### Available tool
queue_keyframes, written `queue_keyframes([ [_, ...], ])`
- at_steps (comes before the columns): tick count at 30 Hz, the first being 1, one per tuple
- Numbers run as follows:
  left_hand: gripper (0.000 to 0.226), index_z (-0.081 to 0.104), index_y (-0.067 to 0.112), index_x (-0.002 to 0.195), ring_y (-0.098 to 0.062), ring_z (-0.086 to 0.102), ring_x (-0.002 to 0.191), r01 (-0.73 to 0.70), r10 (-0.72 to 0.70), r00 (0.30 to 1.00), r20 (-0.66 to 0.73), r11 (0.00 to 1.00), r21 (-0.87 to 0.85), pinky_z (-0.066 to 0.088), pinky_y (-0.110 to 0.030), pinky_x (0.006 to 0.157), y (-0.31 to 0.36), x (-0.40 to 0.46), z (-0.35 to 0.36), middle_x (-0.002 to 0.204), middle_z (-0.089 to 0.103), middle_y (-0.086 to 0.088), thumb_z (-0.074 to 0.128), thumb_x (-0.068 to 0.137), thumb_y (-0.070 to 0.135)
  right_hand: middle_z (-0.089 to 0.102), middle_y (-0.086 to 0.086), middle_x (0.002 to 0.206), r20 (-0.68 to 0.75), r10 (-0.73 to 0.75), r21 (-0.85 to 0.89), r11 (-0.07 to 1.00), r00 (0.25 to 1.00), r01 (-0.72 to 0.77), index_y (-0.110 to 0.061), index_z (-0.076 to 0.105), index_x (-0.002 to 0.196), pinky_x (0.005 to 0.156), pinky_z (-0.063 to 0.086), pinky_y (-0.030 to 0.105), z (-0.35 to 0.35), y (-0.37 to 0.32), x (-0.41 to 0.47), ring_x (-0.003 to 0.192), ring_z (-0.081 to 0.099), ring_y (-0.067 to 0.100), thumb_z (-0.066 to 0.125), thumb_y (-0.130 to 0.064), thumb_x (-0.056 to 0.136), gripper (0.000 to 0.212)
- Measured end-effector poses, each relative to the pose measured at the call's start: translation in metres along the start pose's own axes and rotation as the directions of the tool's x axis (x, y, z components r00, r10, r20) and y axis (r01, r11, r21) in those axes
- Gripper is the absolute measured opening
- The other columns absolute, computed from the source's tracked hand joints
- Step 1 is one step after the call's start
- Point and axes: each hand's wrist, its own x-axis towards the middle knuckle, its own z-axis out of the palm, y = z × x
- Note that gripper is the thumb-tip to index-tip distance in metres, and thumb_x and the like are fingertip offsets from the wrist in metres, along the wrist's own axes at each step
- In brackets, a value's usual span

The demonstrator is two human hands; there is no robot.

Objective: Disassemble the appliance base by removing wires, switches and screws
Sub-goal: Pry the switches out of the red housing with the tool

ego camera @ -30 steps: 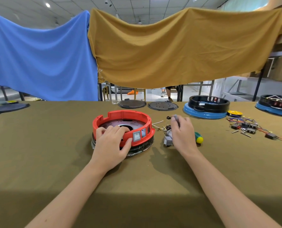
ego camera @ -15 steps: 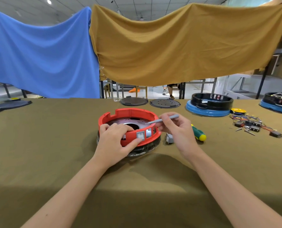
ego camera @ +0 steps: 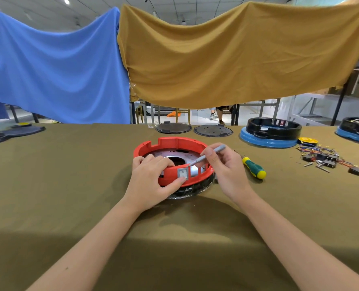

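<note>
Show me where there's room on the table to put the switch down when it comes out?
Bare cloth lies left of the red base, up to the dark plates at the table's left edge, and in front, between the forearms. It is crowded on the right: screwdriver, wire and switch pile, blue-and-black base.

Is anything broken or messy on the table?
Nothing looks broken. A tangle of loose wires and switches lies scattered at the right of the table, and the red base shows empty square holes beside its one remaining grey switch.
</note>
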Motion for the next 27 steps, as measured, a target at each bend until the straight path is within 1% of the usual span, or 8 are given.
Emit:
queue_keyframes([
  [3,0.035,0.061,0.028,0.087,-0.007,0.047,0.076,-0.003,0.003,1.000,0.005,1.000,0.005,0.028,-0.032,0.081,0.000,0.000,0.000,0.080,0.057,0.018,0.059,0.082,0.062,0.073,-0.011,0.078,0.013,0.017,-0.033,0.999,1.000,-0.017,-0.017,0.064,0.092,0.071,0.054,0.019,0.001,-0.001,0.000,0.077,0.071,0.007,0.053,-0.038,0.095,0.023],
  [7,0.034,0.061,0.028,0.085,-0.008,0.046,0.074,-0.001,0.001,1.000,0.001,1.000,0.009,0.029,-0.034,0.080,0.000,0.000,0.001,0.076,0.056,0.017,0.060,0.081,0.061,0.071,-0.010,0.074,0.072,-0.002,-0.130,0.991,0.997,0.011,-0.017,0.063,0.090,0.067,0.050,0.013,0.002,-0.005,0.009,0.071,0.068,0.002,0.055,-0.027,0.100,0.017],
  [10,0.034,0.061,0.027,0.085,-0.009,0.046,0.074,-0.004,0.004,1.000,-0.005,1.000,0.017,0.029,-0.034,0.080,0.000,0.001,0.001,0.075,0.056,0.017,0.059,0.082,0.061,0.070,-0.007,0.075,0.196,-0.036,-0.259,0.962,0.980,0.087,-0.011,0.063,0.093,0.065,0.048,0.012,0.002,-0.017,0.021,0.070,0.067,0.000,0.054,-0.027,0.101,0.020],
  [13,0.036,0.060,0.027,0.086,-0.008,0.046,0.074,-0.004,0.004,1.000,0.000,1.000,0.025,0.029,-0.033,0.082,-0.001,0.001,0.002,0.076,0.054,0.018,0.058,0.083,0.063,0.069,-0.004,0.076,0.325,-0.061,-0.405,0.893,0.944,0.197,-0.015,0.061,0.091,0.064,0.051,0.026,0.005,-0.027,0.028,0.069,0.066,0.008,0.050,-0.034,0.102,0.024],
  [17,0.037,0.061,0.027,0.088,-0.007,0.046,0.075,0.003,-0.003,1.000,-0.001,1.000,0.025,0.028,-0.032,0.083,-0.001,0.001,0.002,0.077,0.051,0.020,0.057,0.084,0.064,0.065,0.004,0.072,0.407,-0.071,-0.473,0.836,0.911,0.277,-0.014,0.061,0.089,0.064,0.050,0.043,0.009,-0.034,0.030,0.064,0.059,0.022,0.049,-0.037,0.102,0.028],
  [21,0.036,0.061,0.028,0.088,-0.006,0.047,0.076,0.000,0.000,1.000,0.003,1.000,0.028,0.028,-0.031,0.084,-0.001,0.001,0.002,0.080,0.053,0.021,0.057,0.084,0.064,0.071,0.006,0.079,0.419,0.081,-0.435,0.892,0.904,0.122,-0.018,0.061,0.088,0.077,0.056,0.048,0.008,-0.040,0.045,0.075,0.069,0.023,0.053,-0.037,0.101,0.025],
  [24,0.036,0.060,0.029,0.087,-0.005,0.046,0.076,0.000,0.000,1.000,0.014,1.000,0.031,0.029,-0.032,0.084,-0.002,0.001,0.002,0.079,0.055,0.020,0.057,0.084,0.065,0.072,0.005,0.080,0.432,0.179,-0.408,0.913,0.884,0.015,-0.016,0.061,0.088,0.076,0.060,0.041,0.007,-0.040,0.057,0.074,0.071,0.018,0.054,-0.036,0.101,0.025],
  [27,0.037,0.060,0.028,0.086,-0.007,0.046,0.075,0.003,-0.003,1.000,0.008,1.000,0.025,0.030,-0.034,0.083,-0.001,0.000,0.002,0.078,0.054,0.019,0.057,0.084,0.065,0.069,0.000,0.068,0.465,0.268,-0.388,0.918,0.844,-0.077,-0.013,0.058,0.085,0.074,0.060,0.040,0.008,-0.040,0.070,0.064,0.067,0.015,0.054,-0.034,0.102,0.027],
])
